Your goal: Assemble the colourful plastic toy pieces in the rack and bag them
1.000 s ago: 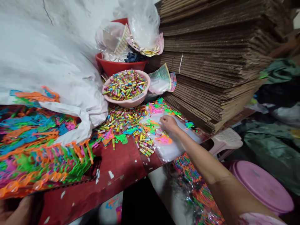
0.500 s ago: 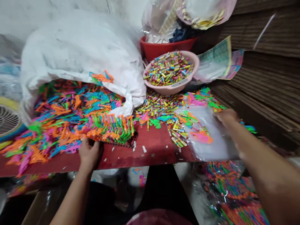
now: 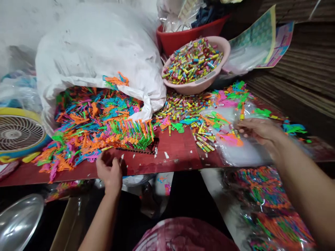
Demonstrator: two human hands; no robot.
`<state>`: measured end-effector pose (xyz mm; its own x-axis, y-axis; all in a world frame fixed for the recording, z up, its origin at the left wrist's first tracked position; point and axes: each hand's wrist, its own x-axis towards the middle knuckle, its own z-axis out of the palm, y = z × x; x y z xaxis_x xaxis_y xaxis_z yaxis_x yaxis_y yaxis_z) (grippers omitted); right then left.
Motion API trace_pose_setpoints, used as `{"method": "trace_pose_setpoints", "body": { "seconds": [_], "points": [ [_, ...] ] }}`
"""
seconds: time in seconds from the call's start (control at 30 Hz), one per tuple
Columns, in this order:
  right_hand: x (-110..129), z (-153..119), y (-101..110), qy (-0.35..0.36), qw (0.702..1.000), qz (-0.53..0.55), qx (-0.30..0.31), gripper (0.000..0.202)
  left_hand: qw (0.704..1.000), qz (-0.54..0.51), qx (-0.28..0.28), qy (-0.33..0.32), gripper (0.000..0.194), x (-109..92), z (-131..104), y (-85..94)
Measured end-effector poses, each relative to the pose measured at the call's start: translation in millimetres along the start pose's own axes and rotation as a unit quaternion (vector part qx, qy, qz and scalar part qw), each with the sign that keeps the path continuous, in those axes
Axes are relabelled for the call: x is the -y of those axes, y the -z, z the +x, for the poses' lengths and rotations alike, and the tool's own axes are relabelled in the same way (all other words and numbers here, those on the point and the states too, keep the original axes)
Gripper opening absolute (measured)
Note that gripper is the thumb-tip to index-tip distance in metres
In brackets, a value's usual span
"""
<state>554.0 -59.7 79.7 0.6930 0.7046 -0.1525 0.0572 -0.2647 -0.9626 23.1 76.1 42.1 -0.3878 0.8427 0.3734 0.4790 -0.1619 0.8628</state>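
My left hand [image 3: 110, 171] is at the table's front edge, its thumb and curled fingers apart and nothing seen between them. A small yellow tube [image 3: 106, 148] lies just beyond its fingertips. Right of it stands a black rack [image 3: 137, 151] with a row of flat coloured plastic toy guns [image 3: 128, 134], some orange, some green. On the right, my right hand [image 3: 258, 130] pinches what looks like a clear plastic bag [image 3: 246, 108], with an orange and a yellow piece showing at it. Below lies a stack of clear bags [image 3: 243, 155] with a pink-orange toy gun [image 3: 230, 139] on top.
A white sack [image 3: 99, 52] spills a heap of toy guns [image 3: 86, 122] over the red table [image 3: 178, 146]. Behind stand a pink basin [image 3: 222, 62] of small tubes and a red basin [image 3: 183, 36]. A fan [image 3: 21, 134] is at left; filled bags [image 3: 277, 209] lie below right.
My left hand has drawn back from the rack and loosened. My right hand has turned inward over the bags, lifting clear plastic. The view has shifted slightly left and down.
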Motion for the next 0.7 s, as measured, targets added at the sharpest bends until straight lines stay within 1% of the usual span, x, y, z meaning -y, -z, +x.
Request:
{"method": "trace_pose_setpoints", "body": {
  "seconds": [0.03, 0.07, 0.1, 0.17, 0.2, 0.23, 0.27, 0.33, 0.43, 0.5, 0.57, 0.63, 0.7],
  "points": [
    [0, -5, -5, -0.011, 1.0, 0.029, 0.006, 0.016, 1.0, 0.002, -0.017, -0.016, 0.045, -4, -15, 2.2],
    [0, -9, -10, -0.034, 0.998, 0.057, 0.013, 0.017, 0.999, -0.003, -0.023, -0.035, 0.041, -9, -30, 3.2],
    [2, -14, -15, -0.053, 0.995, 0.082, 0.018, 0.018, 0.998, -0.004, -0.014, -0.059, 0.039, -14, -44, 2.7],
    [7, -22, -27, -0.027, 0.994, 0.109, 0.0, 0.018, 0.993, 0.017, 0.054, -0.104, 0.04, -25, -68, -3.4],
    [11, -26, -33, -0.008, 0.993, 0.116, 0.003, 0.017, 0.989, 0.035, 0.079, -0.122, 0.039, -30, -76, -8.7],
    [15, -30, -39, 0.014, 0.992, 0.123, 0.01, 0.017, 0.985, 0.059, 0.086, -0.14, 0.04, -36, -81, -14.8],
    [20, -35, -47, 0.038, 0.991, 0.128, 0.019, 0.018, 0.98, 0.092, 0.091, -0.154, 0.041, -41, -83, -21.3],
    [28, -46, -64, 0.074, 0.988, 0.123, 0.063, 0.024, 0.974, 0.152, 0.071, -0.155, 0.044, -49, -80, -33.2],
    [38, -67, -97, 0.076, 0.98, 0.089, 0.16, 0.029, 0.971, 0.193, 0.044, -0.136, 0.041, -56, -71, -43.8],
    [43, -81, -124, 0.077, 0.97, 0.07, 0.222, 0.029, 0.968, 0.204, 0.046, -0.141, 0.037, -58, -67, -45.9],
    [45, -93, -151, 0.092, 0.956, 0.055, 0.274, 0.028, 0.961, 0.224, 0.048, -0.155, 0.033, -59, -66, -45.3],
    [45, -100, -177, 0.117, 0.944, 0.031, 0.307, 0.023, 0.951, 0.259, 0.038, -0.162, 0.029, -58, -67, -42.4],
    [43, -105, -199, 0.153, 0.934, -0.003, 0.322, 0.015, 0.942, 0.293, 0.02, -0.161, 0.026, -56, -66, -36.9]
  ]
}}
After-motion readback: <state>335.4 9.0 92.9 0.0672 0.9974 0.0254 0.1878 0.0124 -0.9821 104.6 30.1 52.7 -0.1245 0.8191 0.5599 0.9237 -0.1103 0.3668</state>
